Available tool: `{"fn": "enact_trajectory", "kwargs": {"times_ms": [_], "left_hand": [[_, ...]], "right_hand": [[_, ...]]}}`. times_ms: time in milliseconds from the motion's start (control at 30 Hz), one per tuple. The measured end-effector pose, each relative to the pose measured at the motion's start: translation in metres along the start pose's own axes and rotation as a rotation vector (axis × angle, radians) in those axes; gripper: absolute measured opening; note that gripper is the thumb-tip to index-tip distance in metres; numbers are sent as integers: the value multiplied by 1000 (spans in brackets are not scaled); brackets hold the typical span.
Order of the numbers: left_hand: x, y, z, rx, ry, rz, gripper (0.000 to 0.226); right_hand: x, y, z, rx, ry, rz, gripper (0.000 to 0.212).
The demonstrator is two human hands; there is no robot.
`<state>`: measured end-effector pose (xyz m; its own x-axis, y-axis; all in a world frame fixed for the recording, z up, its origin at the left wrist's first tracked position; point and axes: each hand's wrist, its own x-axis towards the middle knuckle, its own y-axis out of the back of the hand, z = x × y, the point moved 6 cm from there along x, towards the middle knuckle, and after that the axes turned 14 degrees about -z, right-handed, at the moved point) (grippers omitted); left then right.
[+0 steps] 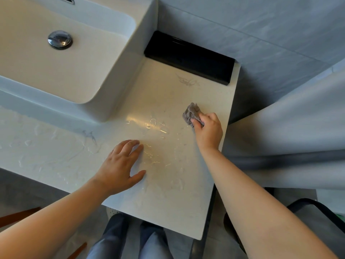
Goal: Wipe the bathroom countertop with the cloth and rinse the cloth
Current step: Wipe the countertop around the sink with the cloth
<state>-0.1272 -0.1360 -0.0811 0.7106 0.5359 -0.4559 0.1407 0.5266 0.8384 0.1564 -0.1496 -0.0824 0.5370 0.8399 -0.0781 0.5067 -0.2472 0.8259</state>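
A small grey cloth (191, 113), bunched up, lies on the white marbled countertop (168, 98) near its right edge. My right hand (208, 130) grips the cloth from the near side and holds it down on the stone. Flat on the wet countertop, nearer the front edge, lies my left hand (121, 165) with fingers spread and nothing in it. Water streaks glisten between the two hands and to the left.
A white rectangular basin (78, 71) with a chrome drain plug (60, 39) sits at the left. A black box (189, 57) stands against the back wall. A pale curtain (291, 128) hangs right of the counter. A dark bin rim (317, 208) is at the lower right.
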Motion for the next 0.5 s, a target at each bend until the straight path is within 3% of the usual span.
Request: {"fn": "enact_trajectory", "kwargs": {"times_ms": [267, 500], "left_hand": [[-13, 14, -10, -79, -5, 51, 74], [-39, 16, -45, -52, 99, 39, 76]], "right_hand": [[-64, -22, -23, -18, 100, -28, 23], [-110, -38, -39, 44, 113, -146, 23]]}}
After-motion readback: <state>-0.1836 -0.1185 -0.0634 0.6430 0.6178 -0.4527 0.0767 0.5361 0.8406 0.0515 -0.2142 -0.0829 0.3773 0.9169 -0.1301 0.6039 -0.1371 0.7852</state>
